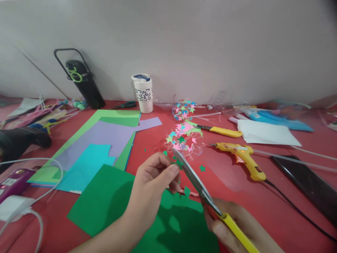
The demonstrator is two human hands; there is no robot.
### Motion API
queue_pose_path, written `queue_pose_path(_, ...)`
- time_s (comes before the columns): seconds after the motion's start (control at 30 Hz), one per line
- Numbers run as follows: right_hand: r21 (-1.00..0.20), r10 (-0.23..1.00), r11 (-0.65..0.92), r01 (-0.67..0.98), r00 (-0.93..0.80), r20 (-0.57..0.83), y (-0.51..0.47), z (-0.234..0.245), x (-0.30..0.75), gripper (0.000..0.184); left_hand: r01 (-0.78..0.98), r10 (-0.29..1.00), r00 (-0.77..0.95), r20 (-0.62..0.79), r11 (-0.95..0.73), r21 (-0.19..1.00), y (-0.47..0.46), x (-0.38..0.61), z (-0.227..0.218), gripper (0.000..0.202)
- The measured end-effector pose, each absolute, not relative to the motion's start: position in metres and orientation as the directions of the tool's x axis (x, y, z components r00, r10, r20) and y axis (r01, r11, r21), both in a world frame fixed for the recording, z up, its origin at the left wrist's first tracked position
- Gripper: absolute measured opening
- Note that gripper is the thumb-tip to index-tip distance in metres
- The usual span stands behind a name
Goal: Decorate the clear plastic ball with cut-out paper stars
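My right hand (234,221) grips yellow-handled scissors (195,179), whose blades point up and away and look nearly closed. Left of the blades, my left hand (152,186) pinches a small green paper star (179,163) between thumb and fingertips, partly hidden by them. Beneath both hands lie sheets of green paper (102,200), with small green scraps (186,191) by the upper edge. A loose green star (202,168) rests on the red table to the right of the blades. Just beyond, a pile of colored paper stars (181,138) sits on clear plastic.
Purple paper (105,137) and blue paper (89,165) lie at left. A white tumbler (143,93) and black bottle (85,84) stand by the wall. Rightward are a yellow cutter (225,131), yellow glue gun (243,158) with a cord, and phone (305,186).
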State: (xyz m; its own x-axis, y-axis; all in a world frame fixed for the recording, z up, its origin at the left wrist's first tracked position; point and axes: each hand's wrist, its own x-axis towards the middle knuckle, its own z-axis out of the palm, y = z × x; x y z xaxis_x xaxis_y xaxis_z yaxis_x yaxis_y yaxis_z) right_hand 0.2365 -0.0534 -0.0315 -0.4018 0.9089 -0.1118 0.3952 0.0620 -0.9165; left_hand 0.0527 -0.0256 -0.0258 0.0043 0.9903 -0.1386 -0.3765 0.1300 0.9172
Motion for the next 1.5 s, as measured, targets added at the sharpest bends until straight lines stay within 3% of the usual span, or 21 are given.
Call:
queue_pose_path(0.2, -0.917, 0.938, -0.03, 0.398, -0.305, -0.163, -0.046, -0.045, 0.241, 0.046, -0.299, 0.991, -0.111, -0.067, 0.031, 0.954, -0.013, 0.045, -0.03, 0.011)
queue_pose_path(0.3, -0.87, 0.963, 0.028, 0.492, -0.246, -0.108, -0.04, -0.046, 0.243, 0.035, -0.289, 0.981, -0.194, -0.012, -0.045, 0.956, -0.005, 0.039, -0.031, 0.01)
queue_pose_path(0.5, -0.485, 0.972, 0.173, 0.857, -0.229, -0.057, -0.03, -0.039, 0.247, 0.007, -0.29, 0.957, -0.29, 0.017, -0.105, 0.951, 0.008, 0.029, -0.037, 0.008)
queue_pose_path(0.63, -0.244, 0.965, 0.227, 0.943, -0.252, -0.076, -0.025, -0.042, 0.246, 0.019, -0.291, 0.951, -0.309, 0.009, -0.103, 0.951, 0.013, 0.027, -0.04, 0.01)
queue_pose_path(0.7, -0.188, 0.962, 0.235, 0.954, -0.256, -0.099, -0.024, -0.044, 0.247, 0.023, -0.29, 0.951, -0.31, 0.003, -0.098, 0.952, 0.014, 0.027, -0.041, 0.01)
queue_pose_path(0.87, -0.257, 0.961, 0.203, 0.945, -0.242, -0.133, -0.019, -0.045, 0.256, 0.025, -0.278, 0.97, -0.243, -0.025, -0.045, 0.959, 0.013, 0.026, -0.04, 0.01)
queue_pose_path(0.93, -0.25, 0.963, 0.182, 0.951, -0.224, -0.15, -0.014, -0.044, 0.261, 0.021, -0.249, 0.99, -0.139, -0.04, 0.004, 0.968, 0.008, 0.027, -0.037, 0.01)
queue_pose_path(1.0, -0.2, 0.966, 0.165, 0.966, -0.2, -0.167, -0.01, -0.044, 0.266, 0.016, -0.147, 0.987, 0.133, -0.089, 0.108, 0.983, 0.0, 0.029, -0.033, 0.007)
queue_pose_path(1.07, -0.161, 0.967, 0.164, 0.973, -0.191, -0.169, -0.006, -0.043, 0.27, 0.014, 0.064, 0.854, 0.468, -0.226, 0.222, 0.973, -0.007, 0.034, -0.03, 0.003)
queue_pose_path(1.13, -0.157, 0.966, 0.172, 0.972, -0.198, -0.167, -0.004, -0.043, 0.271, 0.016, 0.283, 0.751, 0.577, -0.322, 0.185, 0.941, -0.013, 0.04, -0.03, 0.009)
queue_pose_path(1.23, -0.179, 0.96, 0.193, 0.965, -0.223, -0.166, -0.004, -0.043, 0.27, 0.017, 0.41, 0.826, 0.486, -0.285, 0.072, 0.909, -0.011, 0.042, -0.031, 0.013)
queue_pose_path(1.37, -0.212, 0.942, 0.245, 0.946, -0.284, -0.179, -0.006, -0.044, 0.266, 0.019, 0.418, 0.896, 0.321, -0.308, 0.157, 0.895, 0.002, 0.031, -0.033, 0.013)
queue_pose_path(1.5, -0.263, 0.911, 0.304, 0.916, -0.36, -0.202, -0.01, -0.045, 0.258, 0.018, 0.32, 0.883, 0.331, -0.333, 0.227, 0.92, 0.009, 0.026, -0.041, 0.005)
